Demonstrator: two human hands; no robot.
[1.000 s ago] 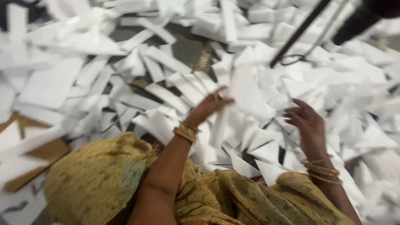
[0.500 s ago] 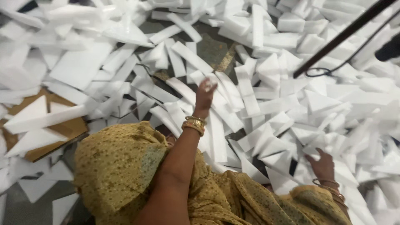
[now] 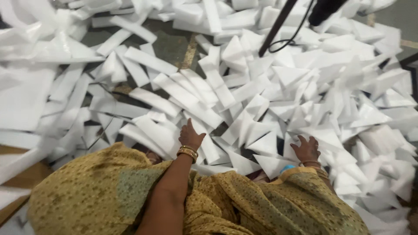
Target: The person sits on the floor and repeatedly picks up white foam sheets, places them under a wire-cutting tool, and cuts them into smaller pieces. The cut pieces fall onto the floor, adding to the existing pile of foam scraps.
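Across the grey floor [image 3: 172, 43] spreads a deep litter of white foam offcuts [image 3: 261, 95], smooth-faced and matte, cut into long flat strips and sharp triangles that overlap at every angle. Nearest the heap's lower edge, the left hand [image 3: 190, 137] lies over a long strip [image 3: 204, 143], fingers loosely together and one pointing up, gripping nothing; gold bangles [image 3: 187, 152] ring its wrist. To the right of that strip, the right hand [image 3: 306, 149] rests with fingers spread wide on a triangular wedge [image 3: 300, 139], holding nothing. Below the heap, mustard-yellow patterned cloth [image 3: 109, 191] drapes in soft folds. Beyond the heap, a dark rod [image 3: 276, 27] slants with a thin black cable [image 3: 289, 41] looping beside it.
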